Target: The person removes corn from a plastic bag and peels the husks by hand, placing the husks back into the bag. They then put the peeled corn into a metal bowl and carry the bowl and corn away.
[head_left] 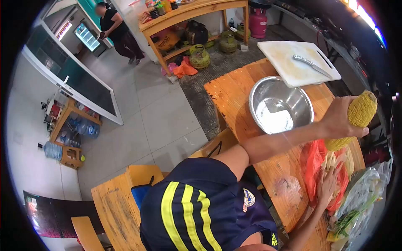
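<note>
The left hand point(341, 121) wraps the middle of the corn cob point(363, 108), right of the steel bowl point(260, 95); only the cob's two ends show. Below-right of the bowl, the right hand point(328, 186) lies flat on pale husks point(333, 161) in an orange plastic bag point(310, 164): its palm and whatever lies under it are covered, and its forearm is cut by the lower edge. The clear bag of greens point(360, 201), lower right of the bowl, runs into the dark lens rim. White patch inside the bowl: powder or glare, undecidable. Jars point(161, 7), far upper left of the bowl: cropped by the top edge, labels illegible.
</note>
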Demonstrator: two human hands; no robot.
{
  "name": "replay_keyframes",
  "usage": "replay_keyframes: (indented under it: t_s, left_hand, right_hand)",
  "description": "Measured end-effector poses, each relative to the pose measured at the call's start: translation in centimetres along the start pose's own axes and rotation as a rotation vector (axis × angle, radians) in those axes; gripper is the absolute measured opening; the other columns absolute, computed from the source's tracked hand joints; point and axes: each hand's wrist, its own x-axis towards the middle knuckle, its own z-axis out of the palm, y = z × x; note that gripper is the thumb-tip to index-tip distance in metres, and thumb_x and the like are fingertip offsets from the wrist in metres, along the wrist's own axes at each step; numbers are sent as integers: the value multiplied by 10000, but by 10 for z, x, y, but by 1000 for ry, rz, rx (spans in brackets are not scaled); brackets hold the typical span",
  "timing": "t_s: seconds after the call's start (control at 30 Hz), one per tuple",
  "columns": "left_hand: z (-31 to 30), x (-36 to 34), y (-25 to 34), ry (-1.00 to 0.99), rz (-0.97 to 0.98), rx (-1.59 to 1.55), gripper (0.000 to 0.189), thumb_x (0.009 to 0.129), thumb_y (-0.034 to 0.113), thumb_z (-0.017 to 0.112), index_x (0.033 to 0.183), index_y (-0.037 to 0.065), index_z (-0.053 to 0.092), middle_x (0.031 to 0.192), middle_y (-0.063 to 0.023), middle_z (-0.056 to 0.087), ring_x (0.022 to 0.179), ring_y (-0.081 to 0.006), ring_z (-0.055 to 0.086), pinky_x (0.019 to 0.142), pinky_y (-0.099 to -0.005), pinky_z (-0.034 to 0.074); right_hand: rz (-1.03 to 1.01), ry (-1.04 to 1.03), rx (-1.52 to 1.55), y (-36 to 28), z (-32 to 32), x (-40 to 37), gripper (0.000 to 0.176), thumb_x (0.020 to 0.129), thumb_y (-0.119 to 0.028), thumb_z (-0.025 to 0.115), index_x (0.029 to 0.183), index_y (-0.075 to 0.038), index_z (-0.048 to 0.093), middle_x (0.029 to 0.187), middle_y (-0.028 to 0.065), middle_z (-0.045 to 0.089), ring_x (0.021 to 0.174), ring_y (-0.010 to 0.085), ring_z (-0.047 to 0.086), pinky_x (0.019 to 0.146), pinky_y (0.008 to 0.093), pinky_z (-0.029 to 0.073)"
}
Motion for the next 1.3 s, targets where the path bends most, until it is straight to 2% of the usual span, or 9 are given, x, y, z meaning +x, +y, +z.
replay_keyframes:
  t_s: [0.13,0.27,0.3,0.43,0.57,0.87,0.97,1.1,1.3]
  left_hand:
    - [-50,5,12,-399,45,534,615,568,497,795,871,-22,665,790,-199,675,763,-304,674,754,-385,519]
    - [-89,0,22,-765,-24,905,625,587,535,768,932,18,695,798,-167,682,808,-317,665,765,-404,517]
    - [-104,-8,-8,-696,144,945,618,615,504,758,1020,43,682,867,-164,685,873,-316,656,799,-413,509]
    - [-129,1,-11,-997,-165,1212,676,692,513,695,1167,49,568,950,-209,670,879,-353,649,775,-440,496]
    - [-132,0,-20,-1083,-271,1422,757,715,565,661,1218,23,495,930,-254,656,900,-393,635,806,-473,474]
    - [-130,-8,-48,-1318,-388,1505,737,746,544,640,1205,-15,495,949,-264,651,952,-383,628,847,-456,474]
    - [-131,-10,-62,-1331,-410,1548,745,763,557,629,1195,-36,496,966,-253,655,964,-372,630,869,-447,476]
    - [-131,-9,-70,-1345,-412,1555,738,765,552,627,1178,-48,508,1013,-245,652,1005,-357,623,896,-434,476]
    - [-132,-12,-82,-1347,-377,1524,774,771,561,628,1206,-63,484,1014,-263,640,1016,-376,610,895,-449,468]
  right_hand:
    - [34,-74,40,6,-20,-6,644,903,-471,549,1354,-45,378,1335,183,492,1168,381,500,975,471,366]
    - [-195,49,105,23,-38,-20,846,759,-332,743,1435,-54,317,1399,164,465,1240,355,471,1040,460,349]
    - [-262,112,151,11,-52,-20,830,748,-298,747,1430,-57,339,1415,164,451,1257,357,457,1051,457,347]
    - [-100,167,231,2,-108,-29,514,868,-102,588,1360,-58,449,1424,172,435,1289,383,426,1065,421,353]
    - [-173,456,288,2,-138,-14,377,743,131,498,1079,-34,544,1326,182,494,1021,414,573,816,462,469]
    - [-167,682,174,-4,-165,-11,282,782,89,549,1029,-45,576,1173,104,579,854,285,646,640,370,515]
    - [-128,729,505,-6,-140,-6,354,769,136,531,1069,-39,597,1166,152,597,977,299,642,789,359,515]
    - [-296,409,61,29,-80,4,354,787,-14,640,1135,-59,593,1270,174,531,947,279,662,739,342,539]
    - [121,311,600,39,-115,9,324,872,-151,637,1184,-75,594,1077,145,634,760,209,671,650,321,522]
